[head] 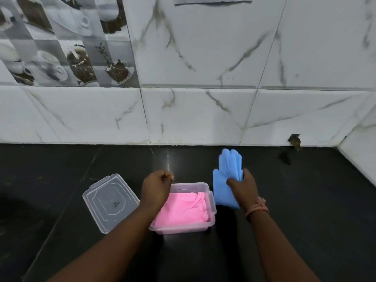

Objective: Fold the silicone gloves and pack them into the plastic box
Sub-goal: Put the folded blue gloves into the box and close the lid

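A clear plastic box (210, 202) sits on the black bench (305, 210), and everything else arranges itself around it. Inside the box lies a folded pink silicone glove (181, 209), filling most of the floor, its fingers bunched toward the right wall. Just left of the box, touching or nearly so, the clear lid (110, 202) lies flat on the bench. Just right of the box the right hand (243, 187) grips a blue silicone glove (225, 180) — thumb on its front, fingers curled round its far edge — with the glove's fingers pointing away toward the marble-tiled wall (203, 110) behind the box. A thread bracelet (257, 208) circles that wrist. The left hand (157, 186) hovers over the box's left rear corner, clenched into a loose fist and holding nothing that shows.
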Available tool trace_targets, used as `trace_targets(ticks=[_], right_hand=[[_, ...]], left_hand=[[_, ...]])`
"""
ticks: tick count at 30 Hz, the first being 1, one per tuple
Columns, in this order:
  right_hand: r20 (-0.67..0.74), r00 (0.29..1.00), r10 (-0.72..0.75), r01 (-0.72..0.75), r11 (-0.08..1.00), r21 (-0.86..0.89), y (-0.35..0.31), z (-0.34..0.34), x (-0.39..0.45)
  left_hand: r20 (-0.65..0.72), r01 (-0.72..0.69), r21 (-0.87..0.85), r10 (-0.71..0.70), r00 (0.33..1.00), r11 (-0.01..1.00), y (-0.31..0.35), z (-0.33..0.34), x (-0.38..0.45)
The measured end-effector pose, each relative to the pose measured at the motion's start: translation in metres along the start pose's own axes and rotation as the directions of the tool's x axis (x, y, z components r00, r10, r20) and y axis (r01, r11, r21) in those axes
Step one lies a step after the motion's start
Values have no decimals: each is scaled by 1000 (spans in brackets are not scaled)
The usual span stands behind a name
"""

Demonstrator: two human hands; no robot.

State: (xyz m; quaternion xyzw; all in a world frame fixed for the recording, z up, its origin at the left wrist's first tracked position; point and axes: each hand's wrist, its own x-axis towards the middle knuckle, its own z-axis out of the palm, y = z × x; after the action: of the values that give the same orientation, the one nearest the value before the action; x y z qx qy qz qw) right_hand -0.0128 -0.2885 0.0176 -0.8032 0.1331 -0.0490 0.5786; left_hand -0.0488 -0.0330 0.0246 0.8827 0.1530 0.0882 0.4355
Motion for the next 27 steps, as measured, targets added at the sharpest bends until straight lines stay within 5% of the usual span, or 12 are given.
trace_targets(ticks=[2,3,4,6,7,10,13,14,16,19,23,27], right_hand=[[-17,960,-281,275,950,-150,-29,15,-17],[17,919,-394,389,898,-205,-43,22,-29],[80,871,-485,488,835,-254,-54,30,-41],[240,784,-573,618,676,-402,-63,49,-67],[311,746,-588,659,588,-470,-63,59,-80],[598,630,-495,774,343,-532,-49,74,-105],[750,563,-346,771,546,-327,-35,54,-103],[728,585,-358,702,673,-233,-35,46,-103],[531,749,-396,459,888,14,-36,38,-101],[156,968,-199,169,968,185,-25,39,-90],[175,984,15,-42,988,149,-14,46,-80],[255,967,5,-54,981,186,-27,59,-88]], left_hand=[[25,175,-324,-176,984,930,9,-10,0],[194,335,-522,-273,942,784,14,-16,-1],[441,529,-656,-296,847,538,19,-21,0],[758,763,-633,-94,645,129,22,-31,0],[793,792,-608,8,609,57,22,-36,-1],[793,792,-610,24,609,22,13,-42,-13],[763,764,-641,-42,645,78,-18,-37,-23],[762,761,-644,-29,647,84,-26,-35,-26],[766,765,-643,12,643,43,-38,-33,-27],[740,740,-672,6,672,4,-45,-28,-25],[710,712,-701,51,702,-42,-45,-26,-26],[711,713,-700,57,700,-33,-42,-24,-28]])
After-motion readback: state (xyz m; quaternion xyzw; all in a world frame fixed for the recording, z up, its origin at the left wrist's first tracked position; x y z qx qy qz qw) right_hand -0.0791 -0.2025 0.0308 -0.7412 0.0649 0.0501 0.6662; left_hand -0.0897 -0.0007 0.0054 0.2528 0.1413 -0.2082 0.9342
